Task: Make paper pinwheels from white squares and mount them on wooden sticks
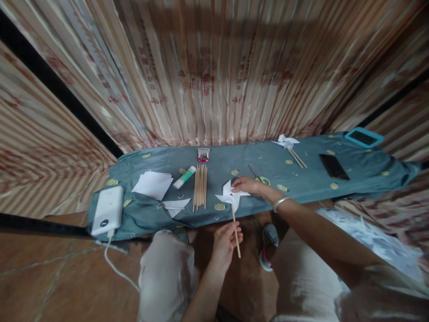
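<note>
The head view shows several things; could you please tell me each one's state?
Held paper pinwheel, mounted on stick
Left hand, gripping the stick
Right hand, touching the pinwheel
Small red box, open
Glue stick, on its side
Wooden sticks, side by side
Paper sheets, stacked
Other pinwheels, lying down
Smartphone, screen dark
White power bank, cable plugged in

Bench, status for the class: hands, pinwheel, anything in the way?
Left hand holding stick; right hand at pinwheel. Pinwheel at stick's far end. Scissors close by right hand, not blocking.
</note>
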`<act>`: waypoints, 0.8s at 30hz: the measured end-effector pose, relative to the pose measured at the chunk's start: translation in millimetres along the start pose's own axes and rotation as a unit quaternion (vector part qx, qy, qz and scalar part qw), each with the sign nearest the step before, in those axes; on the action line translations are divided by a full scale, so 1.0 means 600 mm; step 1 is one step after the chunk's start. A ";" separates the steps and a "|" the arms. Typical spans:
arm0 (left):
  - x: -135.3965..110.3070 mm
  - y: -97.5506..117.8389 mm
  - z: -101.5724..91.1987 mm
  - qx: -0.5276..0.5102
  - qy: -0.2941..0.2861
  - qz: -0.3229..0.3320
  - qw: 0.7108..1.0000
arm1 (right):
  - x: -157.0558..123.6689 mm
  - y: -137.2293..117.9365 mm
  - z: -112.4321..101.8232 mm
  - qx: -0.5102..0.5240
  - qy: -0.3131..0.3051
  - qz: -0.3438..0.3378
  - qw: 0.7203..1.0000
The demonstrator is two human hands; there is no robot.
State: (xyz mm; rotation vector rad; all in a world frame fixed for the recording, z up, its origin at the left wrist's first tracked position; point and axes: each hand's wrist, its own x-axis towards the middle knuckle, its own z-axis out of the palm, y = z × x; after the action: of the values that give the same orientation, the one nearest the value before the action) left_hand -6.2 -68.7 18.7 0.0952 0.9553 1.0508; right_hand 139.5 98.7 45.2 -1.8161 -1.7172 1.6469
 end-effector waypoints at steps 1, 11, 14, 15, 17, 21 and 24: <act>0.000 0.003 0.003 0.006 -0.001 -0.001 1.000 | -0.003 0.002 -0.002 0.026 0.007 -0.005 1.000; 0.023 0.058 0.042 0.084 -0.020 -0.027 0.996 | -0.039 0.004 -0.028 0.286 0.086 -0.069 0.952; 0.040 0.082 0.058 0.108 -0.033 -0.030 0.993 | -0.048 0.008 -0.033 0.365 0.112 -0.100 0.919; 0.046 0.089 0.063 0.115 -0.037 -0.030 0.992 | -0.050 0.011 -0.034 0.391 0.120 -0.111 0.906; 0.060 0.102 0.073 0.125 -0.045 -0.031 0.991 | -0.053 0.020 -0.035 0.438 0.134 -0.129 0.879; 0.085 0.115 0.086 0.134 -0.060 -0.033 0.989 | -0.054 0.042 -0.022 0.507 0.156 -0.151 0.834; 0.097 0.114 0.088 0.132 -0.055 -0.038 0.989 | -0.051 0.052 -0.004 0.536 0.161 -0.150 0.815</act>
State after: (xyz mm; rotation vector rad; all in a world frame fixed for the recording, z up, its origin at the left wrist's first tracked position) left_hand -7.5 31.2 48.4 0.3309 0.9854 0.8365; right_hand 168.0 65.9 41.4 -1.0752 -0.5908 1.5213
